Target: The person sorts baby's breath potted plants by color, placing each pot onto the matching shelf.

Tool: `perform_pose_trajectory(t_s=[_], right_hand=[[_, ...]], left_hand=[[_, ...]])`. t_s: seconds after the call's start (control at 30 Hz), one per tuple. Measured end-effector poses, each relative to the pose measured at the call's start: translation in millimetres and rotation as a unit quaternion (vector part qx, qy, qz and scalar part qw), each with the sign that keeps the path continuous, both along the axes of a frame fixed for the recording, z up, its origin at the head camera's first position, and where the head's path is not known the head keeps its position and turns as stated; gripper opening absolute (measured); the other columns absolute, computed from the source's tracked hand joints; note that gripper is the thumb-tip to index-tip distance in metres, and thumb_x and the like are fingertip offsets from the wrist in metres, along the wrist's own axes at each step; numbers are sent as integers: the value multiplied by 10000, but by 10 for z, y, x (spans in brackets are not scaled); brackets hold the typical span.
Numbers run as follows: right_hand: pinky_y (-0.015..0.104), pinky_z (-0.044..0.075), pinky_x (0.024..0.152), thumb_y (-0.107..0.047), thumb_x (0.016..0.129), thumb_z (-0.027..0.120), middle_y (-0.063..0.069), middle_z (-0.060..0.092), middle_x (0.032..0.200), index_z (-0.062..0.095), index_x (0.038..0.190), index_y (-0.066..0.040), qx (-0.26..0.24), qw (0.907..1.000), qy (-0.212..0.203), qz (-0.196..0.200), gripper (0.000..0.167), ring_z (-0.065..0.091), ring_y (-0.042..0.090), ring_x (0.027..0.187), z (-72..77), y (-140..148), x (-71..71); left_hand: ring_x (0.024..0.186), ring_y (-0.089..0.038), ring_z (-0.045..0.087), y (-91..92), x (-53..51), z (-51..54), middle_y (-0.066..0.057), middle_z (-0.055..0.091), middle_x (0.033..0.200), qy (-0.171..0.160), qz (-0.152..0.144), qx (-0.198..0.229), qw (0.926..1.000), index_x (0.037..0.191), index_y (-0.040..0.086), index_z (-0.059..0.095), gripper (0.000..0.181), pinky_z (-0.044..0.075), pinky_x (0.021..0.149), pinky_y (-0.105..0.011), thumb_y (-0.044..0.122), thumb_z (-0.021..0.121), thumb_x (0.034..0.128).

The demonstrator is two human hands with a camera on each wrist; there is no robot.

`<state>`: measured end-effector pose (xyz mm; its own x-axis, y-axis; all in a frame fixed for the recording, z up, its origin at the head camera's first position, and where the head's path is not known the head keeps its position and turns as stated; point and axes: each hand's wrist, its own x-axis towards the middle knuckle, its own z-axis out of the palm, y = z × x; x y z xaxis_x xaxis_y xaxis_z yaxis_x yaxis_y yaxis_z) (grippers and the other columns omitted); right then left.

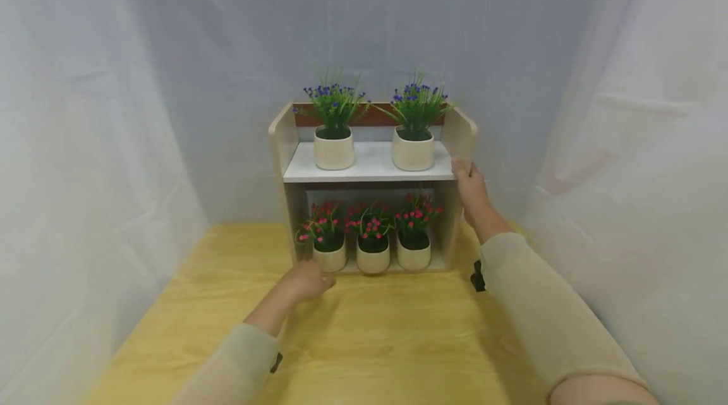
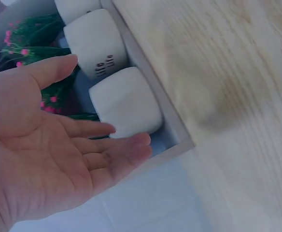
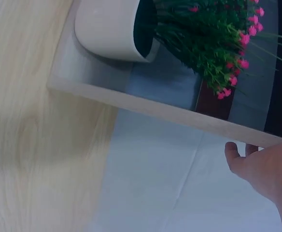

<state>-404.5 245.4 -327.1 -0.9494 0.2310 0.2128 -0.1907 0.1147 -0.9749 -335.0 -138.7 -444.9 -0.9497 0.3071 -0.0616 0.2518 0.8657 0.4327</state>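
Note:
A two-tier wooden shelf (image 1: 370,175) stands on the table. My right hand (image 1: 476,195) grips the front edge of its right side panel (image 1: 461,139), near the upper board; in the right wrist view some fingers (image 3: 232,157) lie along the panel's outer face. My left hand (image 1: 306,280), palm showing in the left wrist view with fingers loosely bent, is at the lower left front corner. Its fingertips (image 2: 140,145) are by the leftmost white flowerpot (image 2: 126,102) of pink flowers, and I cannot tell whether they touch it. That hand holds nothing.
On the lower board are three white pots with pink flowers, including a middle pot (image 1: 373,256) and a right pot (image 1: 414,252). The upper board bears two pots with blue-purple flowers, left (image 1: 333,151) and right (image 1: 412,151). White sheeting (image 1: 227,76) surrounds the yellow wooden table (image 1: 387,342).

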Motion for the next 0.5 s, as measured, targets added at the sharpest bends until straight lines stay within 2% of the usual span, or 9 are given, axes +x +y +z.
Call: perform_pose_trajectory(t_s=[0.1, 0.2, 0.27, 0.33, 0.43, 0.5], right_hand=[[515, 139, 1412, -448, 1155, 431, 145, 264, 1805, 250, 1726, -101, 139, 9995, 262, 80, 692, 203, 335, 1697, -103, 15, 73], [511, 147, 1413, -462, 1174, 363, 144, 277, 1800, 266, 1718, -80, 473, 9972, 582, -53, 673, 213, 333, 1695, -310, 49, 148], [529, 171, 1408, -464, 1180, 332, 160, 288, 1794, 275, 1714, -69, 714, 9954, 595, -208, 666, 238, 356, 1686, -429, 59, 249], [544, 185, 1403, -461, 1182, 330, 177, 296, 1788, 285, 1710, -64, 862, 9946, 507, -292, 662, 255, 378, 1678, -536, 60, 358], [584, 197, 1392, -474, 1179, 332, 197, 285, 1787, 258, 1722, -93, 946, 9951, 132, -256, 667, 264, 414, 1669, -687, 39, 554], [609, 212, 1381, -474, 1180, 331, 215, 272, 1787, 235, 1730, -108, 1027, 9946, -86, -148, 667, 273, 437, 1659, -817, 27, 672]], left_hand=[[1497, -575, 467, -7, 98, 65, -407, 504, 1562, 108, -66, -172, 9998, 1370, -186, 604, 628, 425, 1242, -680, 356, 681, 1063], [1610, -566, 286, -13, 197, 128, -417, 399, 1635, 250, -123, -241, 9993, 1378, -202, 594, 650, 307, 1307, -689, 363, 681, 1067], [1640, -546, 229, -23, 268, 164, -405, 370, 1659, 345, -149, -307, 9988, 1409, -191, 581, 673, 268, 1322, -691, 386, 669, 1073], [1649, -537, 209, -34, 339, 200, -390, 340, 1684, 418, -106, -257, 9987, 1496, -159, 521, 731, 250, 1323, -704, 427, 653, 1078], [1645, -545, 210, -56, 432, 223, -349, 350, 1701, 534, -29, -238, 9983, 1571, -84, 482, 777, 255, 1310, -732, 523, 582, 1096], [1601, -599, 271, -67, 482, 224, -357, 336, 1704, 644, 77, -217, 9977, 1602, -52, 453, 829, 291, 1271, -770, 600, 531, 1095]])
